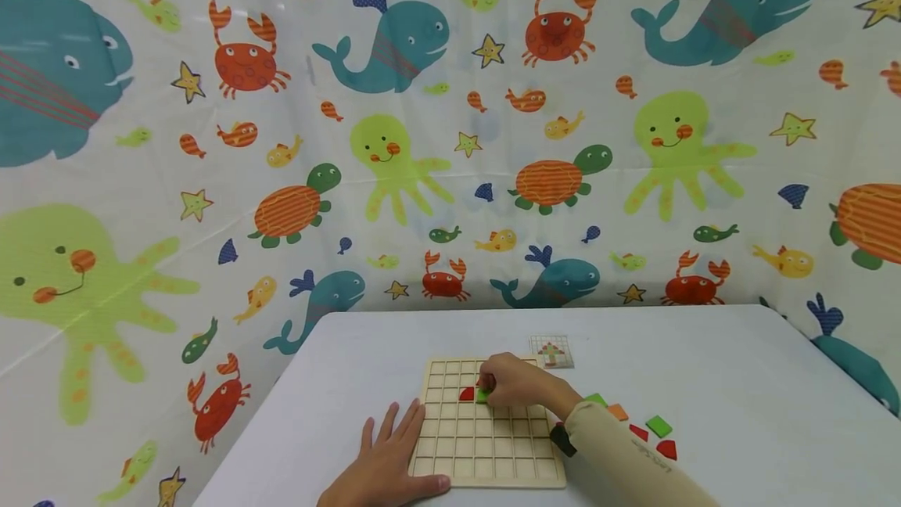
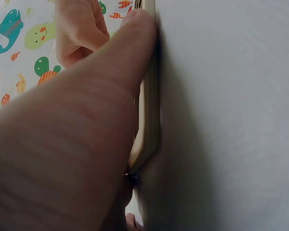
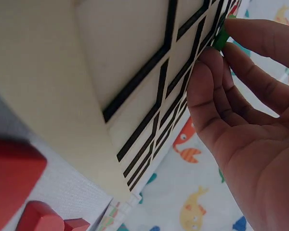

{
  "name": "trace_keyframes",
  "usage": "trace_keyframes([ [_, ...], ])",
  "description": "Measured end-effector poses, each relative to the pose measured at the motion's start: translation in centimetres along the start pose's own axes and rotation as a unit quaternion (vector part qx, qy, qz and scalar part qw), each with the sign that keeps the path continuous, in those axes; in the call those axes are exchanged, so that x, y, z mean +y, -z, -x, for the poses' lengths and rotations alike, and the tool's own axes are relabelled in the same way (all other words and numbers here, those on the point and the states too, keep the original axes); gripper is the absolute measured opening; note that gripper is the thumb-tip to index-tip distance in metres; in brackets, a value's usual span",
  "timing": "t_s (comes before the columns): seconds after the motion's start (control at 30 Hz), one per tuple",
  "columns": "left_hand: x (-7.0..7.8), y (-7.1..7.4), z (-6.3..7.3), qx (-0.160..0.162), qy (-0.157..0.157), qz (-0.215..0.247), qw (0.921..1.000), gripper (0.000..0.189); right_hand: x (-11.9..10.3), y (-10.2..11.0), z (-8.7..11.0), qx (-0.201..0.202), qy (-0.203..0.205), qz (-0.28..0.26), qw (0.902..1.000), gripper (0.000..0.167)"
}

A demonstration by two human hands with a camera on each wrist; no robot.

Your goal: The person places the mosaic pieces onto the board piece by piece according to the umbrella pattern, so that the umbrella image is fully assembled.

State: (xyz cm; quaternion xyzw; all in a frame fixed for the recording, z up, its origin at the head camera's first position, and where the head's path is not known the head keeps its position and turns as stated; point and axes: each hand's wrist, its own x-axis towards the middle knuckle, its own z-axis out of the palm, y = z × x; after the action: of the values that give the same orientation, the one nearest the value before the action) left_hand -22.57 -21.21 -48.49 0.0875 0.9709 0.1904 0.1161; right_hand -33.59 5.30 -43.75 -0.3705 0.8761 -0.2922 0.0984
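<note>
A wooden grid board (image 1: 486, 444) lies on the white table. My left hand (image 1: 383, 464) rests along its left front corner, fingers spread and straight, with the thumb (image 2: 127, 43) over the front edge. Over the board's upper middle, my right hand (image 1: 517, 382) pinches a green square tile (image 3: 222, 38) between thumb and fingertips, right at the grid. Immediately left of that tile sits a red tile with a curved side (image 1: 468, 393). Another bit of red shows just behind the fingers, mostly hidden by the hand.
Right of the board, partly behind my right forearm, lie loose pieces: green tiles (image 1: 659, 426), an orange tile (image 1: 618, 411) and red curved tiles (image 1: 666, 450). A small card with a gridded coloured pattern (image 1: 552, 350) lies beyond the board. A sea-animal curtain (image 1: 450, 139) hangs behind the table.
</note>
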Motion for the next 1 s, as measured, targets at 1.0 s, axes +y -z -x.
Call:
trace_keyframes([
  [1.0,0.1,0.1,-0.1,0.012,-0.004,0.005,0.9999,0.131,0.5,1.6,2.5,0.066,-0.014,-0.02,0.9975,0.042],
])
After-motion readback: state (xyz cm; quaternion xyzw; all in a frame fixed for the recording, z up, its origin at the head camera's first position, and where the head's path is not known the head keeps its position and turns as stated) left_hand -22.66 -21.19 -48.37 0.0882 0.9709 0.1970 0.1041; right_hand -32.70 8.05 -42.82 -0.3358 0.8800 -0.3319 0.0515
